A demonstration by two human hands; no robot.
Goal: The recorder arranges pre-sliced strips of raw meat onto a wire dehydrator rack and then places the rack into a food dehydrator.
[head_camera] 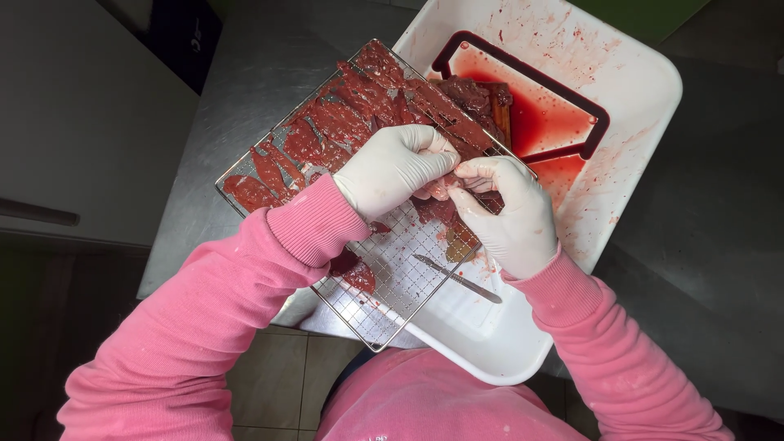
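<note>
My left hand (390, 167) and my right hand (510, 214), both in white gloves, meet over a wire rack (384, 302). Together they pinch a strip of raw red meat (439, 206) between their fingertips. Several flat meat slices (343, 122) lie spread over the far half of the rack. The rack rests tilted across the rim of a white plastic tray (629, 90). A scalpel (457, 278) lies on the rack's near edge, just below my right hand.
A dark-rimmed container (531, 106) with red liquid and a lump of meat sits inside the white tray. Everything stands on a steel table (245, 73). Tiled floor (269, 384) shows below, between my pink sleeves.
</note>
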